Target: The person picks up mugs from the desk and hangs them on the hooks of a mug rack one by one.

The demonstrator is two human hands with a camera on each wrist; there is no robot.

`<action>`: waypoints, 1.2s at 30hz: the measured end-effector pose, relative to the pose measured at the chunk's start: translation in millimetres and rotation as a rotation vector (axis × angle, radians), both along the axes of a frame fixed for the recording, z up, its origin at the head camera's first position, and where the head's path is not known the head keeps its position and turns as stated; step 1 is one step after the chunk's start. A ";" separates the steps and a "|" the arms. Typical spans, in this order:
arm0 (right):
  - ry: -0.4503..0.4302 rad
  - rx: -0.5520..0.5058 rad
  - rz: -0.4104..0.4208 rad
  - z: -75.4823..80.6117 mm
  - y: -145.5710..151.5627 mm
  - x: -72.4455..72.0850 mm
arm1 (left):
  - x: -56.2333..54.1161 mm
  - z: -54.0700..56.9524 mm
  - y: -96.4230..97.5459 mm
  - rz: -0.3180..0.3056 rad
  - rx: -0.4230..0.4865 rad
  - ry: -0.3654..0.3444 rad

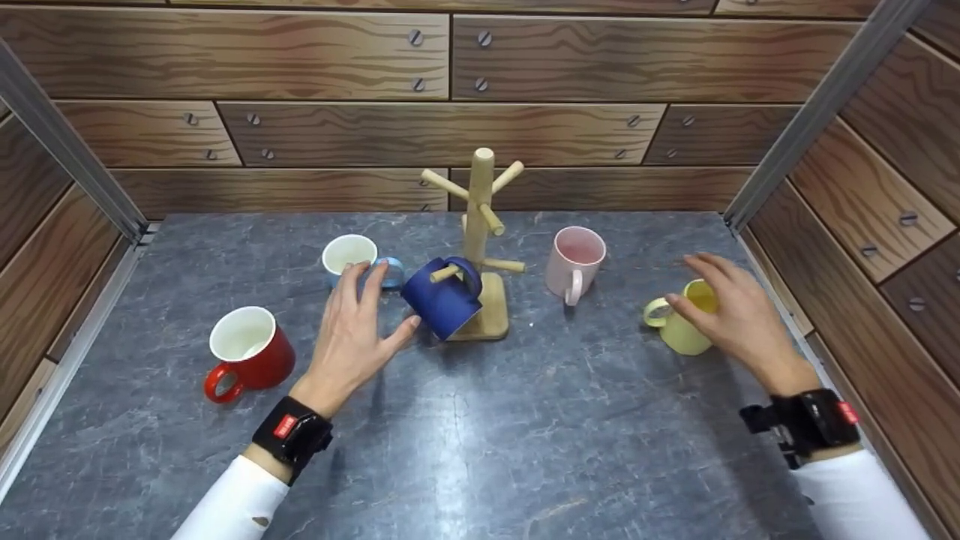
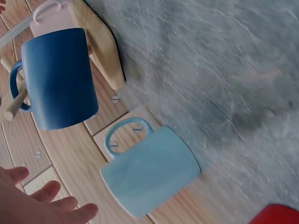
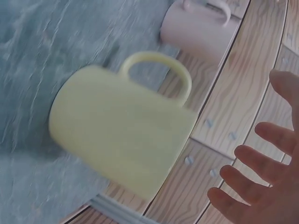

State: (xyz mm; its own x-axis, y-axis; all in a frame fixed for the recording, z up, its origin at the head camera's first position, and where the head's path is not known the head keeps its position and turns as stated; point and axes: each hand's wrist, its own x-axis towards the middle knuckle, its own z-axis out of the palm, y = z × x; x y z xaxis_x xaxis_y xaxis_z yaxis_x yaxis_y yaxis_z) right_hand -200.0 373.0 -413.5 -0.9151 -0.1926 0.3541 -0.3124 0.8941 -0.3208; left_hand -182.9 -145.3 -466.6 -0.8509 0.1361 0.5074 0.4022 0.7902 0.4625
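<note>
A dark blue mug (image 1: pixel 442 309) (image 2: pixel 60 79) hangs tilted by its handle on a lower peg of the wooden mug tree (image 1: pixel 477 240). My left hand (image 1: pixel 351 334) is spread just left of that mug, holding nothing. Behind its fingers stands a light blue mug (image 1: pixel 348 249) (image 2: pixel 152 170) with a white inside, partly hidden in the head view. Over on the right, a pale yellow mug (image 1: pixel 681 337) (image 3: pixel 121 126) stands upright, its handle facing left. My right hand (image 1: pixel 739 319) hovers above and beside it with fingers apart, gripping nothing in the right wrist view.
A red mug (image 1: pixel 264 365) stands at the left, handle toward the front. Right of the tree is a pink mug (image 1: pixel 564 271) (image 3: pixel 198 28). Wood-patterned panels (image 1: pixel 337 135) and metal rails (image 1: pixel 795 112) bound the grey marbled tabletop (image 1: pixel 525 450).
</note>
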 end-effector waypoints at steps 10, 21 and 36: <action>-0.202 0.008 -0.021 -2.0 26.3 -7.7 | 7.6 1.8 -14.4 0.025 -0.033 -0.072; -0.360 0.067 -0.021 -4.6 38.8 -14.8 | 11.8 2.4 -19.3 0.016 -0.024 -0.155; -0.359 0.103 0.026 -13.9 42.1 -24.2 | 12.9 -0.3 -19.8 0.008 -0.031 -0.159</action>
State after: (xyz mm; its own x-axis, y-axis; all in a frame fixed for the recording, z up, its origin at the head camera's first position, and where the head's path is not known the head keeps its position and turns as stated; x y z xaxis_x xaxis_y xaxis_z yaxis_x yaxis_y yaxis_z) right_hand -224.2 415.1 -427.4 -0.9718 -0.2356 -0.0112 -0.2195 0.9206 -0.3230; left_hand -170.0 -165.1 -466.9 -0.9214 0.1426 0.3616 0.3194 0.8080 0.4952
